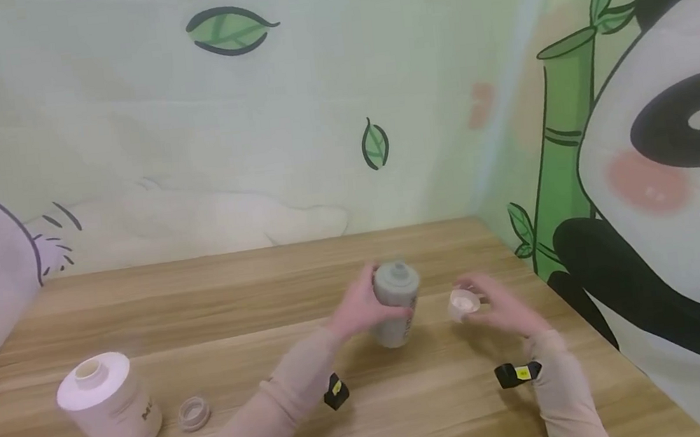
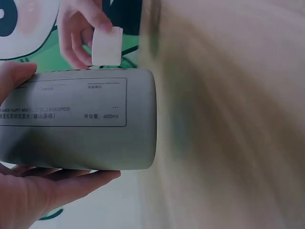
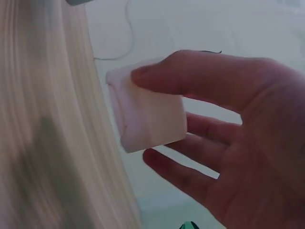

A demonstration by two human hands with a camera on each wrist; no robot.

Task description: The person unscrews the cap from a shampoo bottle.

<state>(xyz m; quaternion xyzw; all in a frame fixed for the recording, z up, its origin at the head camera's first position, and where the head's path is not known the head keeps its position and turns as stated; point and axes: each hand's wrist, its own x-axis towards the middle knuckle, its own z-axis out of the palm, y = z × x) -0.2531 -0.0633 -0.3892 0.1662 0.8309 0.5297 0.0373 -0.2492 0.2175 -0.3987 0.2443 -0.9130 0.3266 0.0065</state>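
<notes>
My left hand (image 1: 358, 307) grips a grey shampoo bottle (image 1: 394, 330) round its upper body, fingers on one side and thumb on the other. The bottle stands nearly upright, tilted slightly, with a short narrow neck on top. Its printed label shows in the left wrist view, where the bottle's base (image 2: 147, 119) lies close to the wooden surface. To the right of it, my right hand (image 1: 502, 306) pinches a small white cap (image 3: 152, 112) between thumb and fingers. The cap is apart from the bottle, held above the table, and its hollow side shows in the head view.
At the left of the wooden table (image 1: 205, 296) stands a white bottle (image 1: 116, 417) with an uncapped neck. A small round pinkish cap (image 1: 194, 413) lies beside it. A wall printed with pandas and leaves (image 1: 231, 31) borders the table's back and right.
</notes>
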